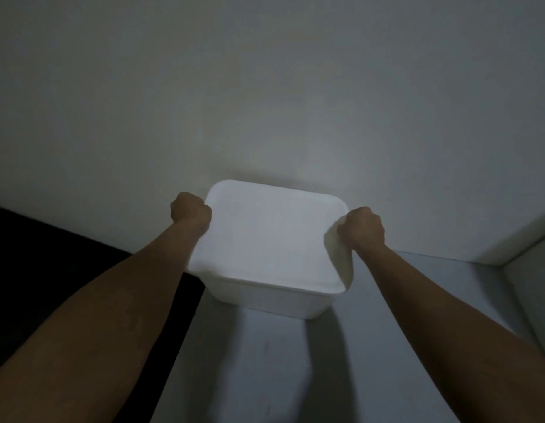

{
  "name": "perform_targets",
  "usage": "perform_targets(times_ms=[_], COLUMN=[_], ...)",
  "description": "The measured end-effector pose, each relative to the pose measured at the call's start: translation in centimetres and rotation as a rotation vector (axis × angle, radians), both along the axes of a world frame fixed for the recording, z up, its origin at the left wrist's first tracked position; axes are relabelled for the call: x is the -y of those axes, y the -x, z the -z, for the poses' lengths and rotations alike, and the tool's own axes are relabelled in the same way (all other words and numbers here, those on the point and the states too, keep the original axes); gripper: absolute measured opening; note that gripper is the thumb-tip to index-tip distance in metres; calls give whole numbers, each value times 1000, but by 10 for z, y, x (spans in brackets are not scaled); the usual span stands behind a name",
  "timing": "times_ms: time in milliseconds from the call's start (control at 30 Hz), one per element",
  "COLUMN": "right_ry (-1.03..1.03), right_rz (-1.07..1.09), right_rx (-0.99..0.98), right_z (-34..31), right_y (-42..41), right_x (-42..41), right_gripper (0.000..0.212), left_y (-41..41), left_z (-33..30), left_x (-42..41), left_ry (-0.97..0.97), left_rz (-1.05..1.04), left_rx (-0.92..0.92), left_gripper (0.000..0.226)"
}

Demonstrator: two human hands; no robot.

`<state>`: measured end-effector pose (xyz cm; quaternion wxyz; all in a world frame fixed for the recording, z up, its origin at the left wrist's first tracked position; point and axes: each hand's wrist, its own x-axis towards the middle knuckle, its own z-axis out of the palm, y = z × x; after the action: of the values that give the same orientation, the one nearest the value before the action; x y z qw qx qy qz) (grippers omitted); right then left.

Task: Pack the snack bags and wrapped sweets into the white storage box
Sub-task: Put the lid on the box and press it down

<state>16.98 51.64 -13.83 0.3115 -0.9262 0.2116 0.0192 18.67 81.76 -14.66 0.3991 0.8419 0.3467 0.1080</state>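
Observation:
The white storage box stands on a pale surface close to the wall, with its white lid on top. My left hand is closed in a fist around the lid's left edge. My right hand grips the right edge, where the lid's rim looks bent upward a little. Both forearms reach forward from the bottom corners. With the lid covering the box, its contents are hidden. No snack bags or sweets show.
A plain white wall rises right behind the box. The pale shelf surface runs toward me. A dark black area lies to the left. A white side panel closes the right.

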Motion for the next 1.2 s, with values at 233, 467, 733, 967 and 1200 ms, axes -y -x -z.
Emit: perform_targets(times_ms=[233, 467, 733, 967, 1200], right_ry=[-13, -125, -148, -17, 261], right_rz=[-7, 34, 7, -11, -88], right_rx=[69, 194, 160, 184, 131], right_z=[9, 24, 29, 32, 43], right_y=[4, 34, 47, 58, 56], right_x=[-1, -17, -5, -2, -8], right_gripper=[20, 32, 31, 28, 45], left_y=[-3, 12, 34, 47, 52], left_z=[8, 21, 32, 47, 49], left_x=[-1, -12, -13, -3, 2], left_ry=[-39, 148, 191, 137, -252], left_rz=[26, 161, 377, 401, 346], left_rx=[-44, 7, -32, 115, 133], left_gripper=[14, 36, 49, 46, 34])
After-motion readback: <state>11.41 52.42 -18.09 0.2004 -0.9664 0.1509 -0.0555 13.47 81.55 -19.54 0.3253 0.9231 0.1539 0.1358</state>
